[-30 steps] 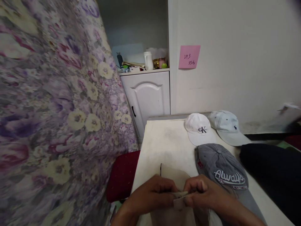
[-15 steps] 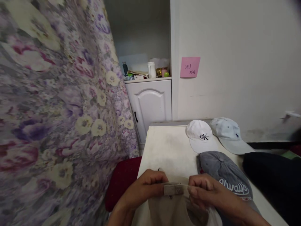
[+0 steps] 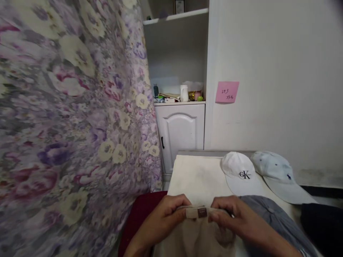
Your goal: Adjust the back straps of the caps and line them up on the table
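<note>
A beige cap (image 3: 199, 235) is held low in front of me, its strap end up and a small brown label on the strap. My left hand (image 3: 171, 210) pinches the strap's left end between thumb and fingers. The right end is gripped by my right hand (image 3: 227, 214) in the same way. The cap's lower part runs out of the bottom of the view. Close to my right hand lies a grey cap (image 3: 270, 217), partly covered by my forearm. Farther back are a white cap (image 3: 237, 166) with "CK" letters and a pale blue cap (image 3: 276, 171).
These caps lie on a cream-covered table (image 3: 197, 175). A dark cloth item (image 3: 321, 225) is at the right. On the left hangs a floral curtain (image 3: 80, 135), beside a red seat (image 3: 142, 210). Behind stand a white cabinet (image 3: 180, 132) and a wall with a pink note (image 3: 227, 92).
The view has tilted up, so the table and caps sit lower. My right hand has come closer to my left along the strap, and the label faces me more plainly.
</note>
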Tool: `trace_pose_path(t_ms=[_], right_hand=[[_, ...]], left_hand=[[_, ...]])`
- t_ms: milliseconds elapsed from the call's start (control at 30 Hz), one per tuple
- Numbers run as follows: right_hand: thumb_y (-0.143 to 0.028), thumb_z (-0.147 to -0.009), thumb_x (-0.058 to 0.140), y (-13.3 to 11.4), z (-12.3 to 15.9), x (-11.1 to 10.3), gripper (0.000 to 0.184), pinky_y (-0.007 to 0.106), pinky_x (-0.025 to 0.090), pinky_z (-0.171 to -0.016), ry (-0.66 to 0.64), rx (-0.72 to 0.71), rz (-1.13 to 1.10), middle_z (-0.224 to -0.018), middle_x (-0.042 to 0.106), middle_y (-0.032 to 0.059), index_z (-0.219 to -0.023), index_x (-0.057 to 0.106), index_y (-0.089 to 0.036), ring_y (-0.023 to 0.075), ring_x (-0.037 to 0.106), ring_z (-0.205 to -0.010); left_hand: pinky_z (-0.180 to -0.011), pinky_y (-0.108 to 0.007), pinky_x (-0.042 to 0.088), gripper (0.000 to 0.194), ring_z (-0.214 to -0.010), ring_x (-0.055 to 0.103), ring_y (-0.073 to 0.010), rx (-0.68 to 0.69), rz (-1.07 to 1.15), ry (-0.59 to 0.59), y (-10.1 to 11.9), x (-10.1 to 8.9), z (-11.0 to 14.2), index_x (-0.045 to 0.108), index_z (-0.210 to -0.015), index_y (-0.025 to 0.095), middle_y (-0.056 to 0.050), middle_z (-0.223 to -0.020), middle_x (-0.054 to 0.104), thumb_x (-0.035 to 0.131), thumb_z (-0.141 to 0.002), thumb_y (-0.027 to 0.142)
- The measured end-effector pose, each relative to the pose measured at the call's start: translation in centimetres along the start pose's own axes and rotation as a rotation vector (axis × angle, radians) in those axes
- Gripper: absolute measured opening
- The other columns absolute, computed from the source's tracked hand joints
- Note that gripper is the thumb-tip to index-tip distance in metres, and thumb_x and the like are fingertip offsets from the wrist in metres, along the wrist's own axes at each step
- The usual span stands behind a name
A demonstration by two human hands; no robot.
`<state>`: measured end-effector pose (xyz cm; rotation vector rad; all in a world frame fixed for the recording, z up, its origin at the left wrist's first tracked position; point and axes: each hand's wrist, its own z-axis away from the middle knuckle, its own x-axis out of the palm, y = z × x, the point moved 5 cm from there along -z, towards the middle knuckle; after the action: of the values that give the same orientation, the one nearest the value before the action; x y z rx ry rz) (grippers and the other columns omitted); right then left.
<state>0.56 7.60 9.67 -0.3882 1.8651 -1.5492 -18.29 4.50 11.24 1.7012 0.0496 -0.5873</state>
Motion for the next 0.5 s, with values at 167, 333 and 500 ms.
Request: trace_pose_path(t_ms=[167,333,500], right_hand=[[-0.058,-0.090,0.057,3.3,1.4,2.1,0.043,0.024,0.026,-0.051,-0.076,0.103,-0.194,-0.068,0.055,-0.0029,-0.094,0.065,-0.015,0.0092,0.038,-0.057],[-0.054,-0.084,0.067,4.5,1.7,3.5,0.038,0.024,0.022,-0.051,-0.089,0.145,-0.332,-0.063,0.043,-0.0070,-0.079,0.063,-0.016,0.0077,0.029,-0.055],[-0.051,-0.080,0.074,4.8,1.9,4.0,0.037,0.025,0.021,-0.052,-0.069,0.151,-0.350,-0.062,0.046,-0.0064,-0.075,0.062,-0.016,0.0081,0.033,-0.057]], left_hand=[[-0.059,-0.025,0.028,0.022,-0.065,0.040,-0.0116,-0.163,0.021,-0.177,-2.0,2.6,0.0,0.063,-0.077,0.016,0.005,-0.068,0.048,0.060,-0.086,0.036],[-0.059,-0.026,0.027,0.019,-0.066,0.040,-0.0124,-0.219,0.012,-0.222,-2.8,4.0,0.5,0.059,-0.074,0.018,0.005,-0.067,0.047,0.059,-0.084,0.034],[-0.060,-0.027,0.028,0.021,-0.067,0.041,-0.0123,-0.218,0.023,-0.233,-3.0,4.4,1.0,0.059,-0.072,0.018,0.005,-0.067,0.048,0.060,-0.084,0.035]])
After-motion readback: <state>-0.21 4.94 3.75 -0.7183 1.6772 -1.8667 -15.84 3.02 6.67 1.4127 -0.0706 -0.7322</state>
